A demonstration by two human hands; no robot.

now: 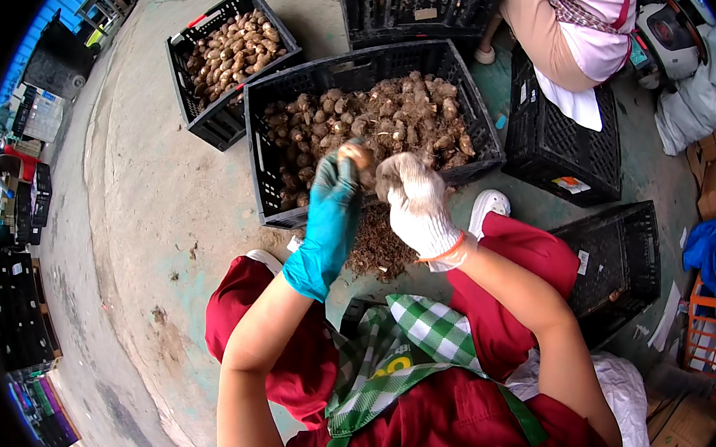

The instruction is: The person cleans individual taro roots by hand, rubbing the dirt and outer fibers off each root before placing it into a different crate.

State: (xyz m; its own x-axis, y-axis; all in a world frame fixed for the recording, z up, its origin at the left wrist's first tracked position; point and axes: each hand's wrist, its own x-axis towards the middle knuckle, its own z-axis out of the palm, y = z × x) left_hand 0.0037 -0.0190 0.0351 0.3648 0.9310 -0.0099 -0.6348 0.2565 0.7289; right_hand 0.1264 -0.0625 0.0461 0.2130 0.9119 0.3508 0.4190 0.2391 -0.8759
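In a dirt-stained blue rubber glove, my left hand (332,216) grips a small taro corm (355,155), whose pale brown side faces up. Close by on the right is my right hand (417,202), in a white knit glove with soiled fingertips. Its fingers are curled, and whether anything is inside them is hidden. Both hands are above the near rim of a black plastic crate (353,64) of taro corms (329,114). Hairy, root-covered corms and loose fibres fill its right part. Below my hands, a heap of brown root trimmings (382,244) lies on the concrete floor.
A second crate (195,110) of cleaner corms stands behind on the left. Stacked crates (425,10) rise at the back. At upper right another person (577,32) sits by an upturned black crate (564,129). Beside my right knee is an open crate (617,264) with a small piece inside.
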